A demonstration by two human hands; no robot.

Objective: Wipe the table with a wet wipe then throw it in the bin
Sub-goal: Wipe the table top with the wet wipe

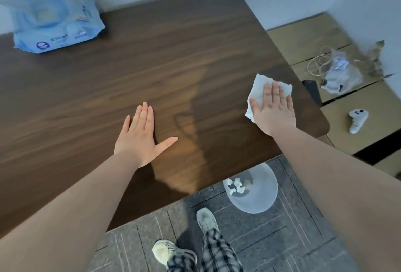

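A dark wooden table [152, 59] fills most of the view. My right hand [274, 109] lies flat on a white wet wipe [259, 88] near the table's right edge, pressing it against the surface. My left hand [142, 137] rests flat on the table's middle with its fingers spread and nothing in it. A translucent white bin [255, 201] stands on the floor below the table's front right corner, with crumpled wipes inside. A blue pack of wet wipes [54, 24] lies at the table's far left.
Cardboard boxes [347, 102] stand to the right of the table, bearing a white game controller [357, 119], a cable and a plastic bag [340, 72]. A dark phone [312, 89] lies by the table's edge. My feet in light sneakers [206, 219] stand on grey carpet tiles.
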